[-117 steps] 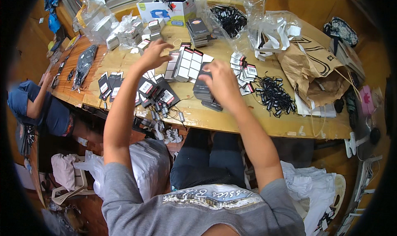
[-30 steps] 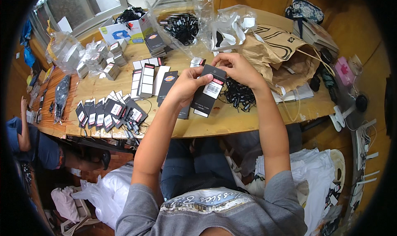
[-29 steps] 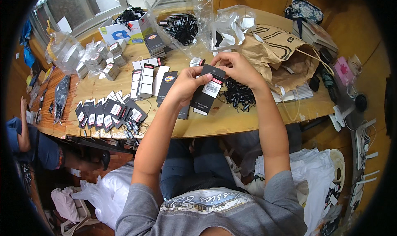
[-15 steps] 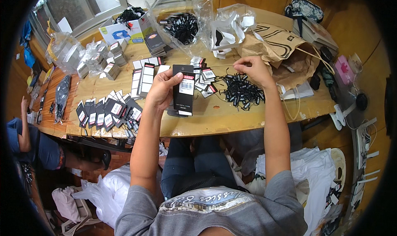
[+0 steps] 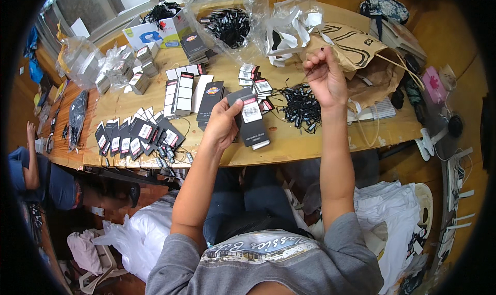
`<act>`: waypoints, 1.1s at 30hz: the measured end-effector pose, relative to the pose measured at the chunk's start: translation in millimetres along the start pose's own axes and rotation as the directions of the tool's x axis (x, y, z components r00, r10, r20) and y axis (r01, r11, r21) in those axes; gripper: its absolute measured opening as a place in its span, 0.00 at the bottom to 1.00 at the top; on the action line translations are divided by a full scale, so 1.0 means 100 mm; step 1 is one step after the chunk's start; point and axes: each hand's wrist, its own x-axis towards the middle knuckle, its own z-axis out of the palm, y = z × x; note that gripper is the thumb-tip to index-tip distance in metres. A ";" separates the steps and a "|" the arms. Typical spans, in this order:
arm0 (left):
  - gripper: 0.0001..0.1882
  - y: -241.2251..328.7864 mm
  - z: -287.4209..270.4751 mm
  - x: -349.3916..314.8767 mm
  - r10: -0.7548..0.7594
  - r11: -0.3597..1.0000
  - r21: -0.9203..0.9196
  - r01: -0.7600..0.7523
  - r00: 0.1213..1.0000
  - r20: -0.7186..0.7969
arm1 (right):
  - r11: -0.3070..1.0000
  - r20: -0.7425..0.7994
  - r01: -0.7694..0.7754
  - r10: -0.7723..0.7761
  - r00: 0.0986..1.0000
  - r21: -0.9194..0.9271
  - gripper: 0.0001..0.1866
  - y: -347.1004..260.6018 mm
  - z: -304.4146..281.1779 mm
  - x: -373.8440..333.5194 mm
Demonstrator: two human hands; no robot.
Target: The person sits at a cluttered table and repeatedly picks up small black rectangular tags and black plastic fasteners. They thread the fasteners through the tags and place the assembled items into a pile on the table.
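My left hand [image 5: 223,123] grips a small stack of black hang tags [image 5: 252,124], thumb on top; the upper one carries a white barcode sticker. The stack tilts above the table's front edge. My right hand [image 5: 325,78] is raised beside the paper bag, its fingers pinched together. A tiny dark speck shows at the fingertips, too small to name. Below and left of that hand lies a heap of black tag strings [image 5: 299,108]. More tags with barcode stickers [image 5: 257,83] lie between my hands, and a stack of black tags [image 5: 211,99] stands just left of my left hand.
Fanned tags with strings [image 5: 138,134] cover the table's front left. White-panelled cards [image 5: 183,94], boxed bundles in plastic [image 5: 122,70] and a clear bag of black strings [image 5: 227,28] stand behind. A brown paper bag [image 5: 356,49] is at right. Another person's arm [image 5: 32,163] shows far left.
My left hand has moved right and slightly down with the tags, now tilted, uncovering the black stack. My right hand has risen from the string heap and turned, fingers upward.
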 end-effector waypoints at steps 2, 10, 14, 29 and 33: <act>0.13 0.02 0.04 -0.03 0.019 0.991 -0.130 -0.021 1.000 -0.020 | 0.986 -0.016 0.027 -0.030 0.999 -0.162 0.05 0.00 0.22 -0.07; 0.13 -0.01 0.13 -0.08 0.394 0.896 0.284 -0.340 0.905 -0.162 | 0.770 -0.162 -0.077 -0.035 0.986 -0.634 0.03 0.28 0.37 -0.32; 0.13 0.01 0.20 -0.13 0.581 0.760 0.465 -0.454 0.796 -0.172 | 0.697 -0.171 -0.153 0.043 0.984 -0.700 0.08 0.47 0.44 -0.40; 0.09 0.01 0.36 -0.25 0.797 0.452 0.647 -0.614 0.604 0.016 | 0.517 -0.181 -0.058 -0.192 0.965 -0.854 0.02 0.73 0.59 -0.54; 0.10 0.00 0.35 -0.24 0.838 0.324 0.671 -0.667 0.532 0.124 | 0.292 -0.045 0.056 -0.330 0.943 -0.955 0.03 0.78 0.57 -0.54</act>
